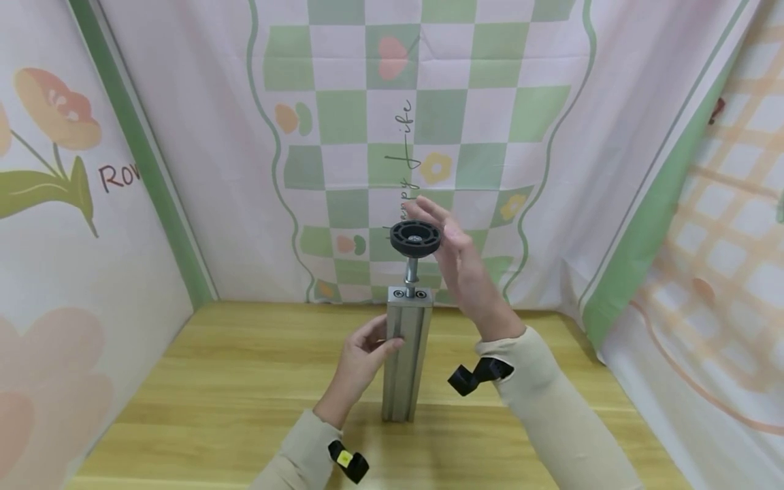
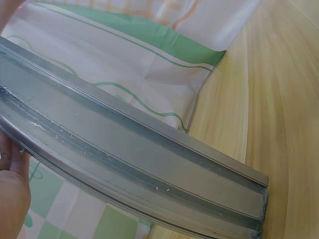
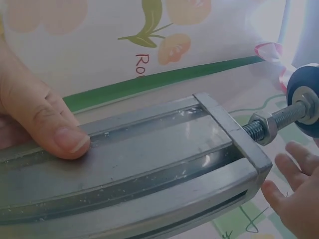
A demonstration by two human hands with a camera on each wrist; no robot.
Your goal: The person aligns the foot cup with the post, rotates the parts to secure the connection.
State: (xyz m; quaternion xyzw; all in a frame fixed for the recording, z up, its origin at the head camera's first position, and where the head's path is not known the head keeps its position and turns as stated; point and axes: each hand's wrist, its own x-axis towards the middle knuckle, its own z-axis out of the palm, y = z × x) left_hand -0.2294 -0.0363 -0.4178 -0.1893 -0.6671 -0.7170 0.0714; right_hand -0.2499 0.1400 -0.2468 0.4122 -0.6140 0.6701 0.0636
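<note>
A silver aluminium profile (image 1: 401,367) stands upright on the wooden table, its slots holding pale shavings in the wrist views. Low on its left side, my left hand (image 1: 360,357) grips it, thumb across the front face (image 3: 70,142). An end plate with screws caps the top. From that plate rises a threaded stud (image 1: 412,270) carrying a hex nut (image 3: 266,127). The stud bears a round black levelling foot (image 1: 416,252), facing up. My right hand (image 1: 471,286) is raised on the foot's right, fingers extended, fingertips right at the rim.
The wooden table (image 1: 275,361) reaches back to a checked cloth (image 1: 343,116). Printed curtains hang at the left (image 1: 61,272) and right (image 1: 723,306). Black wrist mounts (image 1: 480,374) stick out below both cuffs.
</note>
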